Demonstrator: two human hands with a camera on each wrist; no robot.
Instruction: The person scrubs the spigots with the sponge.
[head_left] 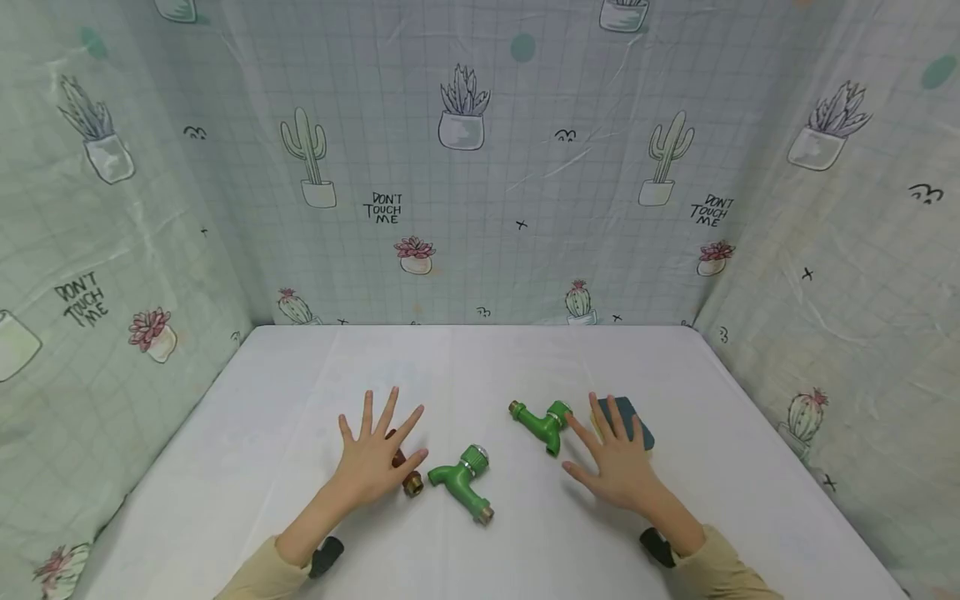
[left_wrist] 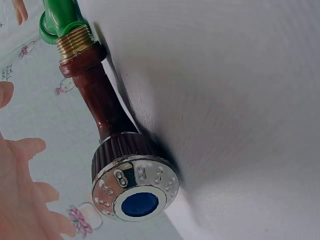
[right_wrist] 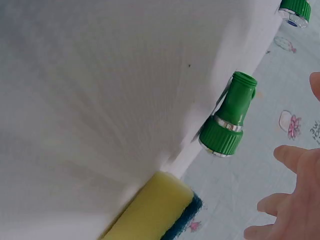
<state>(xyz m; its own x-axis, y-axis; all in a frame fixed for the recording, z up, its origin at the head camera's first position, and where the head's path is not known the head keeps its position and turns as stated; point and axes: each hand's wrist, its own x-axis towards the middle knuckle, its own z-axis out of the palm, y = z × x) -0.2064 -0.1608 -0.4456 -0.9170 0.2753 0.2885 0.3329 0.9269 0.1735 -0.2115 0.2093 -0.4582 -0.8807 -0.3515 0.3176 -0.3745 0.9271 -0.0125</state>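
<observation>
My left hand (head_left: 372,461), fingers spread wide, hovers over a dark brown tap (head_left: 412,481) and partly hides it in the head view. The left wrist view shows that tap's ribbed knob (left_wrist: 135,187) with a chrome face and blue centre, and its threaded brass end. Just right of this hand lies a green tap (head_left: 462,483). A second green tap (head_left: 543,423) lies farther back, near the fingertips of my right hand (head_left: 618,468). That hand is also spread and holds nothing. Beneath its fingers is a sponge (right_wrist: 150,210), yellow with a dark blue-green scouring side.
A white table (head_left: 525,542) carries all these things. Patterned cloth (head_left: 480,192) with cactus prints stands up along its back and both sides. Dark bands (head_left: 326,556) sit on the undersides of both wrists, by the beige sleeves (head_left: 266,575).
</observation>
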